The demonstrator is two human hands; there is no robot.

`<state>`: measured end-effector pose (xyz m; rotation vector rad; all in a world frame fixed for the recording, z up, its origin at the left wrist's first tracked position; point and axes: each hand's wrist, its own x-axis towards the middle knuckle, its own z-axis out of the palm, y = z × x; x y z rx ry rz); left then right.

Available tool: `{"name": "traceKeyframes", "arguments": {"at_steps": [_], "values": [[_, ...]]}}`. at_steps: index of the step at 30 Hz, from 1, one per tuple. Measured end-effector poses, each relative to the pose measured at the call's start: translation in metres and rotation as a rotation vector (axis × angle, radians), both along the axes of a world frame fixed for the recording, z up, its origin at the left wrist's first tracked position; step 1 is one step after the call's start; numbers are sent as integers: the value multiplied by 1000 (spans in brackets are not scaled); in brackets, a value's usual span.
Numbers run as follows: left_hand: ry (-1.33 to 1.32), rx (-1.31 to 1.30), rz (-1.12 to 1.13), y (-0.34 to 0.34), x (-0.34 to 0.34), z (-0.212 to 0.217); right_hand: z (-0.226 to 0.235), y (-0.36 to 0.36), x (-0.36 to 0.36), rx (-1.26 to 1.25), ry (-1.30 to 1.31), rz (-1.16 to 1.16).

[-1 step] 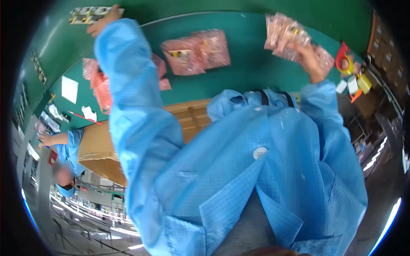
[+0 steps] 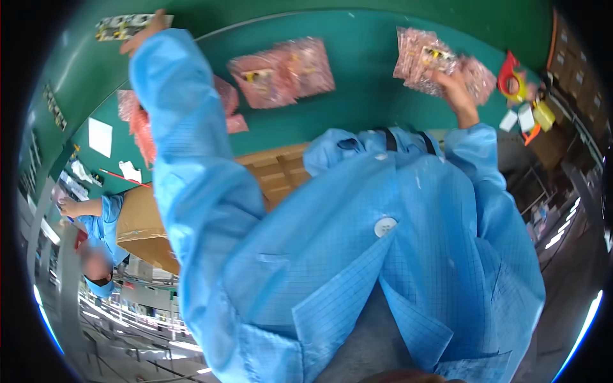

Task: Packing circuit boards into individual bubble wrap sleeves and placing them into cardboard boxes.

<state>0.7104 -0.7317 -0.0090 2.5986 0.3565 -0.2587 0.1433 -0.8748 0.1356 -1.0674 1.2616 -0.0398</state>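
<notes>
Pink crinkly packets [image 2: 440, 60], bunched, gripped by right hand [image 2: 456, 89]

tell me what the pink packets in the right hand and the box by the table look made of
The pink packets in the right hand look like thin plastic film: translucent, crinkled, with glossy glints. The box looks like plain brown corrugated cardboard, matt, with folded flaps. The table has a smooth green top, probably a mat or laminate; the picture leaves that open.

Cardboard box [image 2: 274, 175] beside red tape dispenser [image 2: 509, 75].
</notes>
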Motion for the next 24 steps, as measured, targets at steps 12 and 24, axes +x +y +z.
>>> {"name": "traceKeyframes", "arguments": {"at_steps": [12, 24], "values": [[61, 10, -612, -76, -103, 37, -58, 36, -127, -394, 53, 2], [773, -1007, -725, -44, -554, 73, -69, 40, -93, -640, 194, 112]]}}
